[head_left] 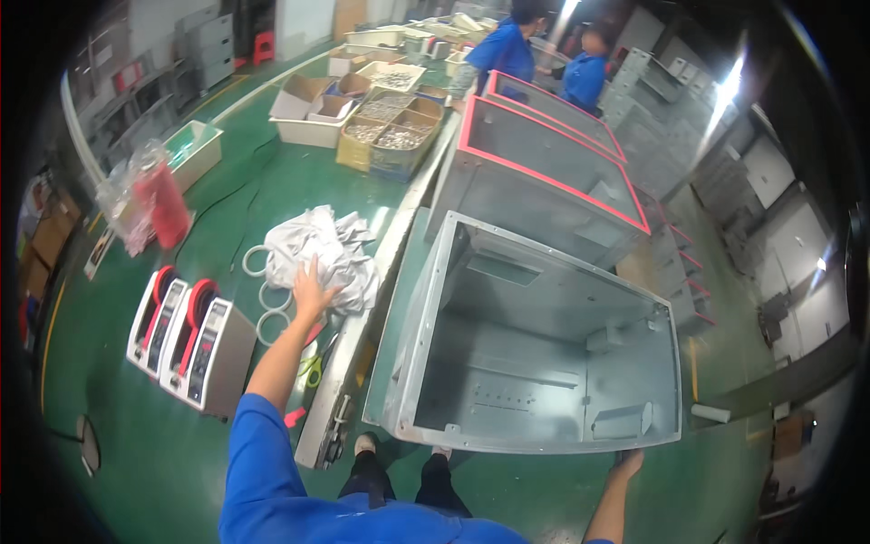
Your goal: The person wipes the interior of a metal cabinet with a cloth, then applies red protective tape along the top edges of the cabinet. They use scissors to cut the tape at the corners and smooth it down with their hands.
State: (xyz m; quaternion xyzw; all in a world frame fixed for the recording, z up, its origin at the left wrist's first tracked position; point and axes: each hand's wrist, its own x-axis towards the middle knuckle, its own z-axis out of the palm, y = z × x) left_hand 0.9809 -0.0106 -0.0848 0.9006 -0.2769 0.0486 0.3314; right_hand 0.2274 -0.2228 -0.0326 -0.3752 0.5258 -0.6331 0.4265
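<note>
My left hand (313,292) reaches out to the left, fingers spread over a crumpled white cloth (349,258). The cloth lies on the near end of the workbench beside several white tape rolls (273,327). In front of me is a grey metal cabinet (517,354), its open side turned up and its inside visible, with slots, small holes and brackets. At the cabinet's near right corner my right hand (627,464) holds the lower edge; its fingers are partly hidden by the metal.
Green-handled scissors (313,370) lie near the tape rolls. Two white machines with red reels (195,344) stand at left. Beyond the cabinet are metal housings with red-edged rims (553,168). Boxes of small parts (390,127) sit farther off. Two people in blue (507,50) stand at the back.
</note>
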